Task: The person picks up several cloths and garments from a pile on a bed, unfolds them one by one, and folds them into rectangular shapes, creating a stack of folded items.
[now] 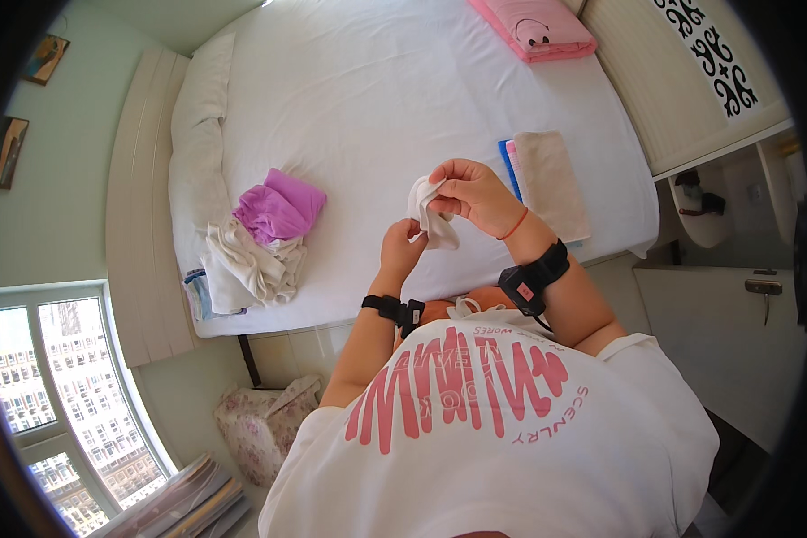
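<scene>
Both hands hold a small white cloth item [444,232], possibly a sock, above the near part of the bed [370,148]. My left hand [402,250] pinches its lower left edge between thumb and fingers. From the upper right, my right hand [477,195] grips its top, and one end of the cloth hangs down between the hands. To the right of my right hand lies a stack of folded cloths with a beige one [551,181] on top; blue and pink edges stick out beneath it. A crumpled purple cloth [282,205] rests left of my left hand, against a rumpled cream cloth [249,265].
At the bed's left end are a white pillow [202,87] and a wooden headboard [141,202]. A folded pink quilt [538,30] lies at the far right corner. Bluish folded cloth [205,296] sits at the near left corner. A floral-covered stool or box [262,424] stands below.
</scene>
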A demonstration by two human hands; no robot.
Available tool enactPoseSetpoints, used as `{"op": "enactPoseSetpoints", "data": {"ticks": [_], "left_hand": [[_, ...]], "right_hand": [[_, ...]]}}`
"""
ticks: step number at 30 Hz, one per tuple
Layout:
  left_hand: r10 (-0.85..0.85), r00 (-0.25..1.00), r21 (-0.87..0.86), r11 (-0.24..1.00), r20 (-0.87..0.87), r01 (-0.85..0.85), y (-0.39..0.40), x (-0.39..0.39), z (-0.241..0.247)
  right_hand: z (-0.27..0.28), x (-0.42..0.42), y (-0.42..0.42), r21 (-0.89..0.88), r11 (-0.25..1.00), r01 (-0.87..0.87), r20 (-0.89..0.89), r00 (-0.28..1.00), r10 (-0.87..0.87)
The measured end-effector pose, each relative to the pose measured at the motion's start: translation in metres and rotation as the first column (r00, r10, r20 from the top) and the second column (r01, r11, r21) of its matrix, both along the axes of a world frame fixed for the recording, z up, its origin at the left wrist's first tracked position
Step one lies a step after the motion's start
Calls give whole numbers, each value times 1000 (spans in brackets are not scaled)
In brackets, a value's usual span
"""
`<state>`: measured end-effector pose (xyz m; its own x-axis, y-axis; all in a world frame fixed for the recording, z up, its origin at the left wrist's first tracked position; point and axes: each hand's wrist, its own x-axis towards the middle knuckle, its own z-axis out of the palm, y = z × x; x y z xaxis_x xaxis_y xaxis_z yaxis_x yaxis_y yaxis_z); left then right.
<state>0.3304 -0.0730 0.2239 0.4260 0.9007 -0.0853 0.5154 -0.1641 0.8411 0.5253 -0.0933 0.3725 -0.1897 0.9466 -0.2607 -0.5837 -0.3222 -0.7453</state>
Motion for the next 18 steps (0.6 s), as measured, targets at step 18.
{"op": "enactPoseSetpoints", "data": {"ticks": [18], "left_hand": [[704,687,-593,635,180,-495,26,-75,5]], "right_hand": [[-67,88,-6,-106,868,486,201,865,-460]]}}
